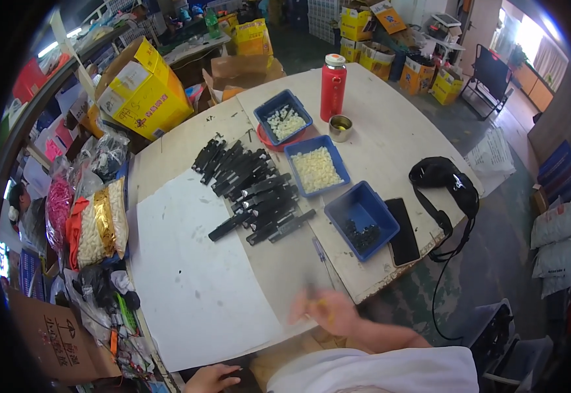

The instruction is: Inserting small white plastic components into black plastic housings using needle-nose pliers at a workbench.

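Note:
My right hand (330,314) is closed and smeared by motion above the table's near edge. A slim thing with a dark end and a yellow part (319,303) is in its fingers; blur hides its kind. Low at the left, my left hand (212,380) is at the near edge of the white sheet (194,275), its fingers stretched out beside a dark area. Many long black plastic parts (252,180) lie heaped across the table's middle. Between that heap and the blue tray of small black pieces (362,237) lies a thin screwdriver-like tool (322,254).
Two more blue trays hold white pieces (284,122) and cream pieces (318,170). Behind them stand a red bottle (333,88) and a metal cup (341,128). A phone (403,232) and a black strapped bag (452,187) lie at right. Bagged goods (95,223) crowd the left.

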`<action>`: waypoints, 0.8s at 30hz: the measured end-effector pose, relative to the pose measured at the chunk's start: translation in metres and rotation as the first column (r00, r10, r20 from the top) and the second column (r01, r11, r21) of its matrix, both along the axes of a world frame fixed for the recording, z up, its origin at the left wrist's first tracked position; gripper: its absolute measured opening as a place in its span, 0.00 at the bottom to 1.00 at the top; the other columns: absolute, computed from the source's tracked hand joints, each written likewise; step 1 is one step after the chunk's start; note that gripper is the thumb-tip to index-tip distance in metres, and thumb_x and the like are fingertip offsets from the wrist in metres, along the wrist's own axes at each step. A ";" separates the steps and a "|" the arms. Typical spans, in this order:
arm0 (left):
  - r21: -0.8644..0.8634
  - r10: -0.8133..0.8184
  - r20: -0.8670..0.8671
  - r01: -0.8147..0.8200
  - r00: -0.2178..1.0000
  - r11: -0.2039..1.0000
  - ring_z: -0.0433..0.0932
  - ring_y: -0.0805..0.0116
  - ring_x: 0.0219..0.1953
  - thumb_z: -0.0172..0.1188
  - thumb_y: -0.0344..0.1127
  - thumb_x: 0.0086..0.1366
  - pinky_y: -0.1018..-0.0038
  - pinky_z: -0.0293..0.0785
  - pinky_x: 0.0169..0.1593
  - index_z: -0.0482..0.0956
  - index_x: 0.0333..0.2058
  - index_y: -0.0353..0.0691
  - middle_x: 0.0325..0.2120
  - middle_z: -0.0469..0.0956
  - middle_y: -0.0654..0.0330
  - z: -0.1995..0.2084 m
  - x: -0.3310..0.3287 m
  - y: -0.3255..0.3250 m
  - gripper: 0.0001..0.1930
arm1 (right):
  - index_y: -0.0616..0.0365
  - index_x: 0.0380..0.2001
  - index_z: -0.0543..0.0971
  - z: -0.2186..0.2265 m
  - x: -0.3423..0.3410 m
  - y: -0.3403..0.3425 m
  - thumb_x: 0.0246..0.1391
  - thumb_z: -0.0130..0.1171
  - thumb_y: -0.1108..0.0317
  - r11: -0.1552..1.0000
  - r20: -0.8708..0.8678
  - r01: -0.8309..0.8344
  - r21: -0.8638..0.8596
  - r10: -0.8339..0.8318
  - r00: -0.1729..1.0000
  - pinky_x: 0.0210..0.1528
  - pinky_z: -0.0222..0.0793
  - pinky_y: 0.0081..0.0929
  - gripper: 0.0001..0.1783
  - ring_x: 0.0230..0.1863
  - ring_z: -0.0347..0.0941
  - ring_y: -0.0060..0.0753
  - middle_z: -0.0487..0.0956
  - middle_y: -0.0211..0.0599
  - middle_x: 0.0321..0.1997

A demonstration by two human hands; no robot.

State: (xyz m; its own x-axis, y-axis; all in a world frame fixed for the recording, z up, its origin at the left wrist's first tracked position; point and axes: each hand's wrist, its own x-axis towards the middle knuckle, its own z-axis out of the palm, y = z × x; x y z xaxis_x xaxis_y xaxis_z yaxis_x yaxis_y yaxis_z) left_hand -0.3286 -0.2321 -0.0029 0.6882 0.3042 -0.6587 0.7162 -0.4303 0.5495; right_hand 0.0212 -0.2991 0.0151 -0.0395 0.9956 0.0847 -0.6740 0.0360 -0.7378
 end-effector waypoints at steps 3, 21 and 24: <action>-0.353 0.392 0.155 -0.320 0.907 0.879 0.76 0.67 0.40 0.55 0.44 0.61 0.74 0.69 0.47 0.72 0.48 0.37 0.38 0.78 0.55 0.047 0.038 0.006 0.21 | 0.56 0.30 0.67 0.087 0.008 0.007 0.58 0.46 0.49 0.950 -0.650 0.132 0.282 0.088 0.754 0.43 0.64 0.34 0.20 0.38 0.69 0.43 0.68 0.34 0.32; 0.826 -0.413 0.544 -0.382 0.730 0.414 0.70 0.61 0.41 0.56 0.32 0.52 0.65 0.66 0.44 0.71 0.44 0.40 0.36 0.73 0.59 -0.033 0.327 0.111 0.18 | 0.54 0.22 0.62 0.197 -0.041 0.002 0.60 0.42 0.53 0.582 -0.737 0.475 0.660 0.378 0.561 0.35 0.71 0.41 0.18 0.21 0.71 0.48 0.66 0.43 0.32; 0.927 -0.393 0.350 -0.254 0.850 0.275 0.69 0.62 0.38 0.57 0.35 0.51 0.67 0.64 0.40 0.73 0.37 0.39 0.29 0.75 0.58 -0.049 0.351 0.122 0.13 | 0.52 0.19 0.61 0.207 -0.047 0.015 0.60 0.43 0.54 0.515 -0.743 0.538 0.667 0.404 0.534 0.36 0.72 0.40 0.19 0.19 0.71 0.48 0.66 0.44 0.31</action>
